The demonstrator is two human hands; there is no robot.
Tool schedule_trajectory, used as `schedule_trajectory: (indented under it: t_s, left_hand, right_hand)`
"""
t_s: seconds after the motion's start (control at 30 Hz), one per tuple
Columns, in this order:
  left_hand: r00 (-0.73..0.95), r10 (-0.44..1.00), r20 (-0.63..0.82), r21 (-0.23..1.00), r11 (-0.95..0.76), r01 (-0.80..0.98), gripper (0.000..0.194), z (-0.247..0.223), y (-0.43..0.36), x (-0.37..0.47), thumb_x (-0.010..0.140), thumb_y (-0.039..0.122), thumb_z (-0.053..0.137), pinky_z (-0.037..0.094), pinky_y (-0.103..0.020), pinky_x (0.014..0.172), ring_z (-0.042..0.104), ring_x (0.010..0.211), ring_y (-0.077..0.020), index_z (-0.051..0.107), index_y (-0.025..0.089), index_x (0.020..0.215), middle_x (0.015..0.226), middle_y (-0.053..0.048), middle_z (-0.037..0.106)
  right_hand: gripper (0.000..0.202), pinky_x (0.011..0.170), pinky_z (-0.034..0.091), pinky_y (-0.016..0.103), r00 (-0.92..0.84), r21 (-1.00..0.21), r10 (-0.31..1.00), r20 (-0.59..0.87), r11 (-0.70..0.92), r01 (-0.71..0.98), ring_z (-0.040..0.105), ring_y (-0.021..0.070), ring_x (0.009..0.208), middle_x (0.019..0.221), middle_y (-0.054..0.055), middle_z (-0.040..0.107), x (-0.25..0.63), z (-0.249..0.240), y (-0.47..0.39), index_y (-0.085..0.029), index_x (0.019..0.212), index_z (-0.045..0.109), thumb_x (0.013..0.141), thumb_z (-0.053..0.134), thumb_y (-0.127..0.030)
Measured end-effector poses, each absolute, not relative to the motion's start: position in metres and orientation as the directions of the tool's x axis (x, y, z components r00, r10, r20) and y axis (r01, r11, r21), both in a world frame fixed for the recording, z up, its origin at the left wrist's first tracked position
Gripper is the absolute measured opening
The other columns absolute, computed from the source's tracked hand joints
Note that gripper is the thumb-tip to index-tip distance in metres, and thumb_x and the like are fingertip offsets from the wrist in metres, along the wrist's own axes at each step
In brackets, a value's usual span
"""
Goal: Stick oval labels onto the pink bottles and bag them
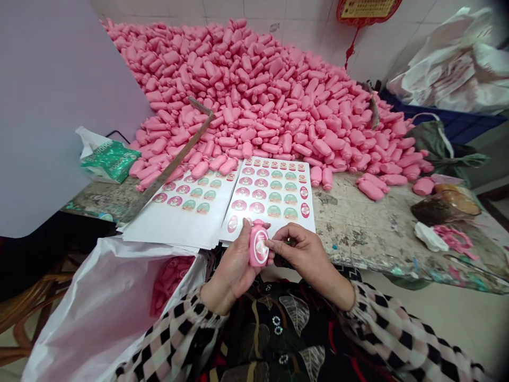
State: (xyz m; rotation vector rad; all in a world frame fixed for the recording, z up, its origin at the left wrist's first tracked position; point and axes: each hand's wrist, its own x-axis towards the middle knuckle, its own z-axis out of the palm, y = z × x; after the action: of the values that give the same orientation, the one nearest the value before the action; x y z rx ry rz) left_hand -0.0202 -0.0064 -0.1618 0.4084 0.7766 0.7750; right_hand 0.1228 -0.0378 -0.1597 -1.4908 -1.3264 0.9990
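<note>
My left hand [234, 265] is closed around a small pink plastic bottle [253, 254], held upright above the table's front edge. An oval pink-and-white sticker [261, 247] lies on the bottle's front. From the right, my right hand [306, 252] reaches in with curled fingers, its thumb tip at the sticker's right edge. What sits under its bent fingers is partly hidden. Just beyond the hands lies a sticker sheet [267, 193] with rows of pink and green labels. A second stack of sticker sheets [178, 223] is to its left.
A large heap of pink bottles [254, 95] covers the back of the worn table [350, 228]. A bent metal strip [175, 159] crosses the left side. An open white sack [87, 297] with pink bottles stands below left. A green packet [109, 159] and blue crate [449, 119] flank the heap.
</note>
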Motion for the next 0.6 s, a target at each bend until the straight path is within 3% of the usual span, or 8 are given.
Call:
schedule_trajectory:
  t_s: [0.23,0.4,0.47,0.6]
  left_hand:
    - [0.473,0.752,-0.458,0.652,0.646,-0.396,0.052,-0.158,-0.007,-0.020,0.084,0.056,0.044,0.050,-0.025,0.054,0.056,0.058,-0.0112,0.054,0.014,0.112,0.072,-0.003,0.055]
    - [0.559,0.733,-0.388,0.740,0.609,-0.285,0.037,-0.156,-0.009,-0.028,0.080,0.029,0.063,0.048,-0.022,0.057,0.056,0.061,-0.0091,0.048,0.019,0.112,0.076,0.001,0.055]
    - [0.574,0.720,-0.389,0.736,0.618,-0.277,0.033,-0.156,-0.009,-0.030,0.081,0.026,0.062,0.049,-0.023,0.060,0.057,0.063,-0.0096,0.048,0.019,0.110,0.078,0.000,0.055]
    - [0.582,0.705,-0.406,0.722,0.637,-0.269,0.027,-0.153,-0.008,-0.034,0.083,0.029,0.058,0.050,-0.026,0.060,0.059,0.064,-0.0116,0.046,0.019,0.105,0.083,-0.001,0.057]
  right_hand:
    - [0.022,0.062,0.044,0.028,0.098,-0.908,0.995,0.011,-0.031,0.418,0.058,0.0154,0.069,0.076,0.001,0.064,0.122,-0.164,-0.036,-0.021,0.077,0.063,0.078,0.061,-0.043]
    - [0.021,0.065,0.039,0.026,-0.047,-0.755,0.992,0.114,0.117,0.645,0.055,0.0136,0.072,0.077,0.000,0.061,0.127,-0.154,-0.041,-0.022,0.079,0.063,0.086,0.054,-0.039]
    - [0.020,0.066,0.038,0.025,-0.081,-0.695,0.989,0.125,0.145,0.704,0.055,0.0135,0.074,0.079,0.000,0.061,0.129,-0.150,-0.041,-0.022,0.082,0.063,0.087,0.052,-0.038]
    - [0.021,0.063,0.037,0.025,-0.029,-0.697,0.997,0.070,0.070,0.713,0.056,0.0134,0.073,0.081,-0.002,0.063,0.137,-0.148,-0.036,-0.024,0.084,0.064,0.084,0.055,-0.043]
